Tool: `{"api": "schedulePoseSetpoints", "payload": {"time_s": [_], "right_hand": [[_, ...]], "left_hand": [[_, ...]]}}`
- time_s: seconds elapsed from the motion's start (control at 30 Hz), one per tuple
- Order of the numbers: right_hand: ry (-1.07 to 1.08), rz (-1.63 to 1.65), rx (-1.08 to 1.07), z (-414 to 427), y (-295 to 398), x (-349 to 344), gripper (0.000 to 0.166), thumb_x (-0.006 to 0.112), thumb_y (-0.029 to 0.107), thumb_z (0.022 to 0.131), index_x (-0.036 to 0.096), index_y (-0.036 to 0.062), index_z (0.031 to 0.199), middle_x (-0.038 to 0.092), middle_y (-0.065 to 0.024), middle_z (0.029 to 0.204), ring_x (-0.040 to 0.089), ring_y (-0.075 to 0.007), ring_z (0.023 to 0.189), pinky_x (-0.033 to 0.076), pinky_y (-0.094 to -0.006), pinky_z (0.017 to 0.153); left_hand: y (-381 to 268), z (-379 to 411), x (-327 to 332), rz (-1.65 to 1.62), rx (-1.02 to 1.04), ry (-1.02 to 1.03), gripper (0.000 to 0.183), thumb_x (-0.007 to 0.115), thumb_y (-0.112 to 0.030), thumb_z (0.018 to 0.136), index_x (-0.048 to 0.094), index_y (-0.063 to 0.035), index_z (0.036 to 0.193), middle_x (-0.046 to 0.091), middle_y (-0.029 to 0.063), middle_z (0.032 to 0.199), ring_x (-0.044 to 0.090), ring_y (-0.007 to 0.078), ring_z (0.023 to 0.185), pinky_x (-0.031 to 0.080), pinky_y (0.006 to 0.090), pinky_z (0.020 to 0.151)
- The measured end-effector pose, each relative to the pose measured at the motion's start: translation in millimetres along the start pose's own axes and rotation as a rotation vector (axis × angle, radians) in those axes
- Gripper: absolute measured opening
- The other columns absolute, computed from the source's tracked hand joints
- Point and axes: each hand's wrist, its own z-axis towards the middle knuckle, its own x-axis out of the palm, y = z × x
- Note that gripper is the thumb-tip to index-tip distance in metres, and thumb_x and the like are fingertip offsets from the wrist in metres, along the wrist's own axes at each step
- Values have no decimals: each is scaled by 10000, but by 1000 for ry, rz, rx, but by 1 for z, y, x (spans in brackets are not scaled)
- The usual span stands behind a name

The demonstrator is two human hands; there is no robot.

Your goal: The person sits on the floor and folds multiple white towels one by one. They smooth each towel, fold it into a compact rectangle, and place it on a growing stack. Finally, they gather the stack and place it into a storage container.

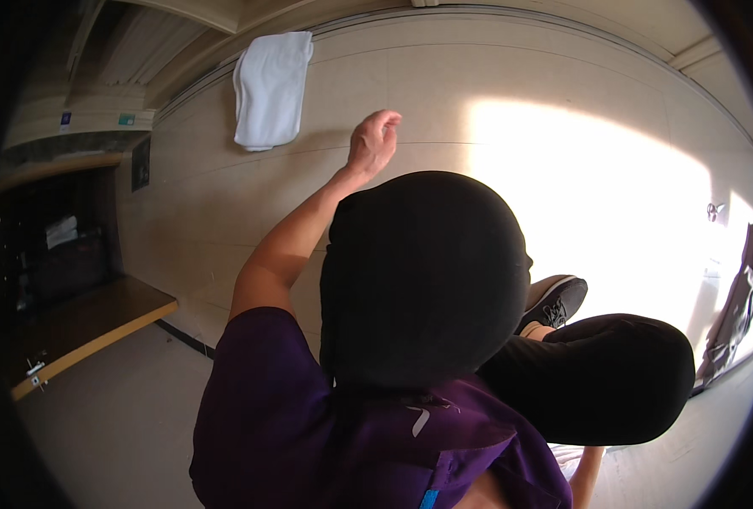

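My left hand (pixel 374 147) is held out over the beige floor beyond my bent knee, fingers loosely curled and thumb a little apart; I see nothing in it. Nearest to it, up and to the left, lies a folded white towel (pixel 273 92), a short gap away. My black-trousered left knee (pixel 424 273) fills the middle of the view. The other knee (pixel 605 382) is bent at the right. My right hand is out of view; only its forearm (pixel 586 476) shows below that knee, beside a bit of white cloth (pixel 565 455).
A dark cabinet (pixel 96 254) stands at the left, its brown wooden door (pixel 90 327) swung out with a lock fitting. My laced shoe (pixel 554 302) rests near glaring sunlight (pixel 593 191). What look like scissors (pixel 713 211) and a dark crumpled item (pixel 729 318) lie far right.
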Motion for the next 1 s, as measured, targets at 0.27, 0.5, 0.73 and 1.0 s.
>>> {"api": "schedulePoseSetpoints", "payload": {"time_s": [0.27, 0.5, 0.73, 1.0], "right_hand": [[86, -51, 90, 19, -40, -2, 416, 590, -53, 801, 679, 52, 1194, 629, -164, 1314, 573, -331, 1204, 440, -437, 1075], [116, -45, 28, 78, -39, -6, 416, 587, -59, 798, 680, 48, 1189, 647, -165, 1285, 591, -333, 1174, 464, -433, 1045], [146, -132, 89, 72, -41, -41, 416, 584, -66, 795, 680, 44, 1185, 664, -166, 1255, 609, -335, 1144, 489, -430, 1015], [-280, -19, -449, 156, 149, -132, 391, 550, -121, 788, 665, -12, 1145, 698, -170, 1042, 647, -335, 961, 547, -426, 844]], "left_hand": [[163, -1, -181, 769, -840, -476, 598, 641, -223, 898, 417, 8, 1402, 468, 242, 1411, 459, 401, 1317, 422, 519, 1080], [233, -3, -283, 716, -919, -380, 471, 614, -268, 933, 520, -91, 1360, 568, 196, 1380, 557, 394, 1266, 456, 527, 1070], [188, 26, -212, 872, -684, -370, 359, 751, -270, 858, 637, -71, 1134, 621, 156, 1267, 552, 402, 1236, 460, 507, 999], [10, 60, -145, 437, 274, 57, 207, 648, -67, 951, 489, -22, 1077, 639, 250, 1211, 628, 464, 968, 509, 467, 813]]}}
